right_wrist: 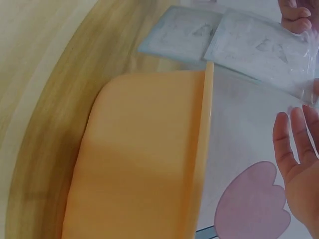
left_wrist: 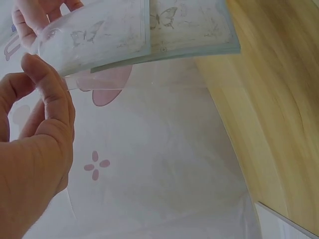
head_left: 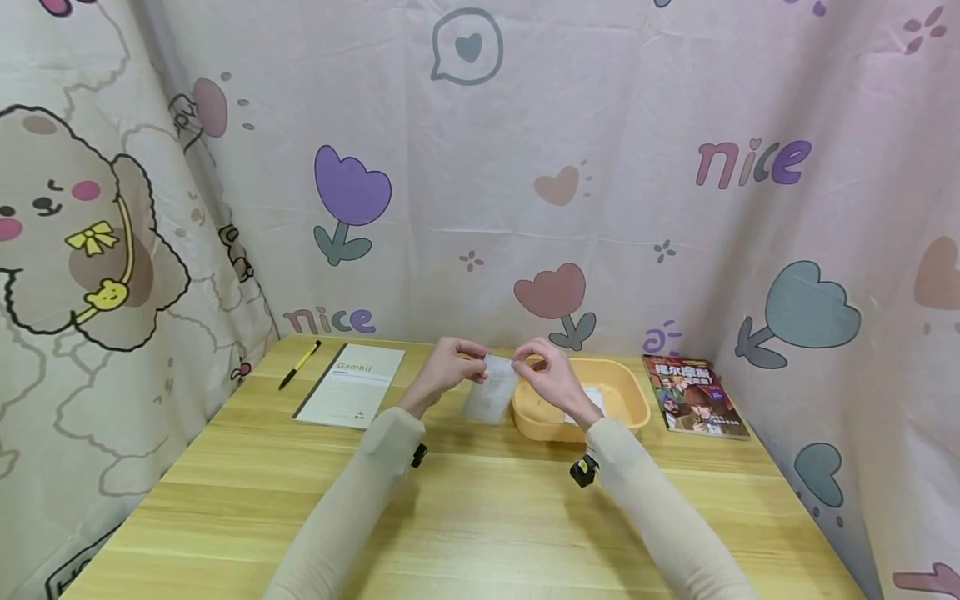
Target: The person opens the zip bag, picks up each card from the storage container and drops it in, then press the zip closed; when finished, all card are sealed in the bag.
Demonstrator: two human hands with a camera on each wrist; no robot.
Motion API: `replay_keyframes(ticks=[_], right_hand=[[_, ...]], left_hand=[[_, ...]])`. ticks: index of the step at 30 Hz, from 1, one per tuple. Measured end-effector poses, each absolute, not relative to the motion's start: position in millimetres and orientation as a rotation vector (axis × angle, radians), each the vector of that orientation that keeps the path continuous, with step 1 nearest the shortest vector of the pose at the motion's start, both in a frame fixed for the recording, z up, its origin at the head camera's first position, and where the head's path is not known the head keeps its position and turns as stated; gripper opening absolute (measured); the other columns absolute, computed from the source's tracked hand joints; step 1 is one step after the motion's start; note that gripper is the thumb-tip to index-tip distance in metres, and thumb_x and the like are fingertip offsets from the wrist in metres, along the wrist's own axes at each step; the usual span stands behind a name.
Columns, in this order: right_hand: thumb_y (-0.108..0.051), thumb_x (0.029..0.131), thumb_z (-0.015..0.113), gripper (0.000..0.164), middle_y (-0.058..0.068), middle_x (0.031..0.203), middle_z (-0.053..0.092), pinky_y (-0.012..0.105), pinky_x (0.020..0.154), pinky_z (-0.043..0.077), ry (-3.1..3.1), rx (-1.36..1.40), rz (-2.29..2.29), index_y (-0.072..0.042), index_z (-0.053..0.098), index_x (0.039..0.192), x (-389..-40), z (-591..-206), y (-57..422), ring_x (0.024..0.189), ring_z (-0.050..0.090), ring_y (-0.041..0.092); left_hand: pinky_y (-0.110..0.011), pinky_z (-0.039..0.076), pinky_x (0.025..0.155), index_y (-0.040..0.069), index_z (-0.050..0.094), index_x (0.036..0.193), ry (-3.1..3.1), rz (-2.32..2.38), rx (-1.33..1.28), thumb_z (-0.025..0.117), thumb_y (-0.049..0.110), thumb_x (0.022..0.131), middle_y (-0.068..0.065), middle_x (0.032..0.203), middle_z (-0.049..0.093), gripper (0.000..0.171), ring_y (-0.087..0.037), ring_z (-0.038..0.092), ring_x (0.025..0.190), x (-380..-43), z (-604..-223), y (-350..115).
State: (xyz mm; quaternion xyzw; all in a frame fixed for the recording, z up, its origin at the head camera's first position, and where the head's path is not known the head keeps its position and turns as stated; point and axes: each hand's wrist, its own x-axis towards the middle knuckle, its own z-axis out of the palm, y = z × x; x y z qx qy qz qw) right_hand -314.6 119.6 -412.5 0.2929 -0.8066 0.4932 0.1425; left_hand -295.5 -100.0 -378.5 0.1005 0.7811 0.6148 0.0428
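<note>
Over the table, both hands hold up a clear plastic bag (head_left: 491, 390) by its upper edge. Two pale paper pieces (left_wrist: 192, 27) with grey butterfly prints show in the bag, one partly overlapping the other. My left hand (head_left: 450, 367) pinches the bag's upper left corner between thumb and fingers. At the upper right corner, my right hand (head_left: 551, 377) pinches the edge between thumb and forefinger, its other fingers loosely bent in the right wrist view. The bag hangs just left of a yellow-orange plastic basin (head_left: 642, 404), which the right forearm reaches across.
A white item (head_left: 594, 396) lies inside the basin. To the left are a notebook (head_left: 348, 387) marked Gambit and a yellow and black pen (head_left: 300, 365). An illustrated book (head_left: 697, 398) lies at the right. A printed curtain (head_left: 480, 167) hangs behind the wooden table (head_left: 480, 517).
</note>
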Motion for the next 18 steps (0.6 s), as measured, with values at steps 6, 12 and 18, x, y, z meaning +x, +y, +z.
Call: replay_keyframes(ticks=[6, 12, 18], right_hand=[[-0.009, 0.091, 0.066, 0.008, 0.006, 0.109, 0.066, 0.035, 0.079, 0.057, -2.369, 0.85, 1.414, -0.01, 0.073, 0.095, -306.2, -406.3, 120.5, 0.101, 0.062, 0.023], [0.0, 0.091, 0.063, 0.011, 0.018, 0.11, 0.066, 0.042, 0.082, 0.056, -2.389, 0.856, 1.435, 0.004, 0.072, 0.097, -283.4, -384.5, 116.6, 0.103, 0.062, 0.031], [0.003, 0.09, 0.06, 0.013, 0.02, 0.112, 0.066, 0.045, 0.083, 0.055, -2.418, 0.866, 1.434, 0.004, 0.072, 0.094, -284.0, -384.7, 116.3, 0.104, 0.061, 0.032]], left_hand=[[-0.03, 0.062, 0.073, -0.008, 0.068, 0.114, 2.381, 1.868, 0.35, 0.063, -0.002, 0.089, -0.025, 0.116, 0.065, 0.025, -0.013, 0.067, 0.069, -293.3, -377.8, -102.3], [-0.032, 0.062, 0.074, -0.006, 0.069, 0.112, 2.384, 1.881, 0.354, 0.063, -0.002, 0.089, -0.022, 0.114, 0.067, 0.024, -0.014, 0.067, 0.069, -296.5, -381.8, -102.4], [-0.033, 0.062, 0.074, -0.005, 0.071, 0.109, 2.393, 1.884, 0.347, 0.064, -0.002, 0.089, -0.02, 0.109, 0.068, 0.022, -0.015, 0.067, 0.069, -295.7, -380.8, -102.5]])
